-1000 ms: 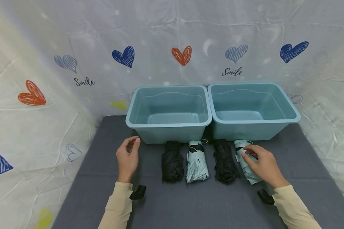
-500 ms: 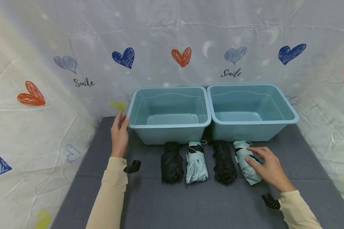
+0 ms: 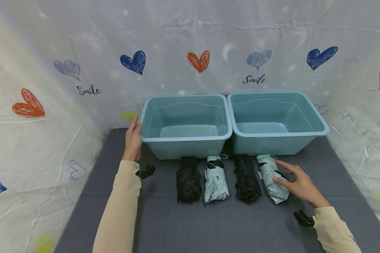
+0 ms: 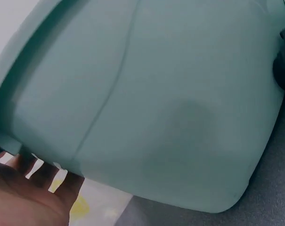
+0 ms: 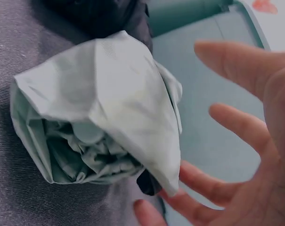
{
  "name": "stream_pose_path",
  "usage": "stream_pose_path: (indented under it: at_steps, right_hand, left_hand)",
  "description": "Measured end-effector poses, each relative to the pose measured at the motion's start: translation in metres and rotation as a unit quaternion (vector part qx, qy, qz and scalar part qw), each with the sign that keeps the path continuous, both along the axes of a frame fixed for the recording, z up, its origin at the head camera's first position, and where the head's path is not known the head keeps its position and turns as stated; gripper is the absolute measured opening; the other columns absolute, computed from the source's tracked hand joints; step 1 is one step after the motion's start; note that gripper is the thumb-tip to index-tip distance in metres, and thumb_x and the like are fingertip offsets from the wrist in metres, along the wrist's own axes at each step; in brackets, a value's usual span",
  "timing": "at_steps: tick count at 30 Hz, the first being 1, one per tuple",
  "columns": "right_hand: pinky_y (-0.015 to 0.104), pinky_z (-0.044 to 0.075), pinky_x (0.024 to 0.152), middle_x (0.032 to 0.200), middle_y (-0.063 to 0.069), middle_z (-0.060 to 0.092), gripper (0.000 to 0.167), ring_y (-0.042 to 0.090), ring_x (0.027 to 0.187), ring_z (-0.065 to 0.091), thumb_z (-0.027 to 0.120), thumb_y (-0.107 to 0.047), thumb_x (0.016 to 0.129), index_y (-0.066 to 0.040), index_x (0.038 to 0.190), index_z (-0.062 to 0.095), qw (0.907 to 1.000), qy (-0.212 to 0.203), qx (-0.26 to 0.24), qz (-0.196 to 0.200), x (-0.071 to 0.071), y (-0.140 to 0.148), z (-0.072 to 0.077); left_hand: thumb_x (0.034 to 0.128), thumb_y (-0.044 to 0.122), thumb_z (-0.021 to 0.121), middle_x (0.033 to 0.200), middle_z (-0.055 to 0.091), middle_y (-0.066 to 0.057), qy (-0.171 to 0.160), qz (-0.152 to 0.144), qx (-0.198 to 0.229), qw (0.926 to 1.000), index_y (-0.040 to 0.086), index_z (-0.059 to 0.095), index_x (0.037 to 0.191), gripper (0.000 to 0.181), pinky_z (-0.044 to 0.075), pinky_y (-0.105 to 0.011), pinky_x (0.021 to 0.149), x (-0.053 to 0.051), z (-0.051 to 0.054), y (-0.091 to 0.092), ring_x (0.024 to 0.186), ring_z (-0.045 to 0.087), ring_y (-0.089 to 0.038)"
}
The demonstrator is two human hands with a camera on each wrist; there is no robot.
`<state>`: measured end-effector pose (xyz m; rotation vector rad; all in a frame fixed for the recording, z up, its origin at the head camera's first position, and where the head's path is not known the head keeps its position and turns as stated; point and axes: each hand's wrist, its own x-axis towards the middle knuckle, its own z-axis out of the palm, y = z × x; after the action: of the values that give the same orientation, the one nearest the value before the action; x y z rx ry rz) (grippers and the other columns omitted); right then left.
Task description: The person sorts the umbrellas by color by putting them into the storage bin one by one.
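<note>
My left hand is at the left end of the left blue-green plastic bin. In the left wrist view, its fairly straight fingers reach up against the bin's outer side beneath the rim. Before the right bin lies a folded pale green umbrella. My right hand hovers around its right side, thumb and fingers spread. The right wrist view shows the umbrella's bunched end and a gap between it and the thumb; some lower fingertips are partly hidden behind the fabric.
Left of that umbrella lie a black folded umbrella, another pale green one and another black one, side by side. The two bins stand together at the back of the dark grey table, against a printed curtain.
My left hand has moved forward from beside the bin's front corner to its left rim. My right hand has shifted slightly right, its fingers spreading wider. The umbrellas and bins stay in place.
</note>
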<state>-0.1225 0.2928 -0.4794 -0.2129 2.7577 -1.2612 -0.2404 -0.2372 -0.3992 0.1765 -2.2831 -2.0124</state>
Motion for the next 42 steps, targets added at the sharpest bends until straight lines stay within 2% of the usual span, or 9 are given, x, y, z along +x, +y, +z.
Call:
stream_pose_path:
  at_steps: [2, 5, 9, 12, 18, 25, 31, 36, 42]
  right_hand:
    - [0.063, 0.048, 0.091, 0.149, 0.028, 0.040, 0.072, 0.049, 0.128, 0.045, 0.072, -0.035, 0.097, -0.013, 0.157, 0.041, 0.9987, -0.043, -0.025, 0.006, -0.004, 0.006, -0.001]
    - [0.063, 0.046, 0.094, 0.152, 0.029, 0.038, 0.075, 0.049, 0.132, 0.042, 0.071, -0.037, 0.097, -0.013, 0.159, 0.037, 0.9934, -0.099, -0.055, 0.017, -0.011, 0.012, -0.002]
    - [0.066, 0.041, 0.100, 0.157, 0.028, 0.030, 0.073, 0.051, 0.138, 0.034, 0.071, -0.035, 0.098, -0.017, 0.160, 0.037, 0.9863, -0.137, -0.080, 0.044, -0.019, 0.018, -0.006]
    - [0.069, 0.035, 0.104, 0.161, 0.026, 0.024, 0.074, 0.051, 0.143, 0.026, 0.073, -0.032, 0.096, -0.019, 0.160, 0.037, 0.9819, -0.150, -0.097, 0.063, -0.024, 0.021, -0.010]
    - [0.072, 0.029, 0.107, 0.164, 0.024, 0.021, 0.080, 0.054, 0.145, 0.021, 0.079, -0.029, 0.091, -0.017, 0.159, 0.039, 0.9826, -0.144, -0.088, 0.078, -0.031, 0.016, -0.016]
    - [0.075, 0.026, 0.107, 0.163, 0.026, 0.021, 0.082, 0.054, 0.147, 0.015, 0.080, -0.028, 0.090, -0.013, 0.159, 0.037, 0.9843, -0.108, -0.052, 0.129, -0.035, -0.002, -0.018]
    - [0.073, 0.032, 0.105, 0.164, 0.026, 0.020, 0.086, 0.052, 0.147, 0.018, 0.081, -0.033, 0.089, -0.017, 0.160, 0.035, 0.9844, -0.113, -0.024, 0.132, -0.037, -0.017, -0.013]
    - [0.072, 0.035, 0.103, 0.164, 0.024, 0.021, 0.085, 0.052, 0.147, 0.018, 0.084, -0.030, 0.086, -0.017, 0.157, 0.040, 0.9855, -0.126, -0.057, 0.098, -0.036, -0.018, -0.017]
    - [0.068, 0.031, 0.107, 0.164, 0.021, 0.018, 0.079, 0.046, 0.149, 0.012, 0.085, -0.021, 0.086, -0.014, 0.154, 0.044, 0.9793, -0.122, -0.152, 0.056, -0.029, -0.008, -0.021]
  left_hand:
    - [0.1138, 0.022, 0.029, 0.171, 0.002, -0.001, -0.006, 0.000, 0.007, 1.0000, 0.022, 0.011, 0.165, 0.054, 0.011, -0.043, 0.125, 0.002, 0.003, 0.001, 0.156, 0.003, -0.023]
    - [0.1138, 0.025, 0.030, 0.171, 0.003, 0.002, 0.001, -0.001, 0.022, 0.9998, 0.025, 0.013, 0.165, 0.054, 0.012, -0.041, 0.124, -0.002, -0.007, -0.003, 0.156, 0.003, -0.019]
    - [0.1135, 0.031, 0.030, 0.170, 0.004, 0.005, 0.006, -0.004, 0.041, 0.9991, 0.030, 0.015, 0.164, 0.053, 0.014, -0.041, 0.124, -0.008, -0.020, -0.006, 0.155, 0.004, -0.016]
    - [0.1133, 0.034, 0.030, 0.170, 0.005, 0.005, 0.006, -0.010, 0.050, 0.9987, 0.031, 0.016, 0.164, 0.053, 0.017, -0.042, 0.123, -0.009, -0.023, -0.006, 0.155, 0.007, -0.017]
    - [0.1131, 0.037, 0.030, 0.170, 0.009, 0.004, 0.018, -0.034, 0.064, 0.9972, 0.031, 0.015, 0.164, 0.053, 0.017, -0.043, 0.123, -0.010, -0.025, -0.008, 0.155, 0.011, -0.018]
    - [0.1134, 0.035, 0.029, 0.170, 0.007, 0.004, 0.021, -0.049, 0.071, 0.9961, 0.029, 0.012, 0.165, 0.054, 0.015, -0.041, 0.124, -0.010, -0.027, -0.009, 0.155, 0.010, -0.017]
    - [0.1140, 0.028, 0.027, 0.171, 0.004, -0.001, 0.024, -0.058, 0.063, 0.9961, 0.022, 0.007, 0.165, 0.055, 0.013, -0.044, 0.124, -0.003, -0.012, -0.003, 0.155, 0.007, -0.022]
    - [0.1140, 0.029, 0.026, 0.171, 0.000, -0.004, 0.017, -0.058, 0.031, 0.9977, 0.021, 0.005, 0.165, 0.056, 0.012, -0.047, 0.124, 0.005, -0.001, 0.002, 0.156, 0.004, -0.024]
    - [0.1138, 0.031, 0.025, 0.171, -0.001, -0.005, 0.020, -0.053, 0.021, 0.9982, 0.021, 0.004, 0.165, 0.057, 0.010, -0.050, 0.123, 0.006, -0.006, 0.001, 0.156, 0.002, -0.026]
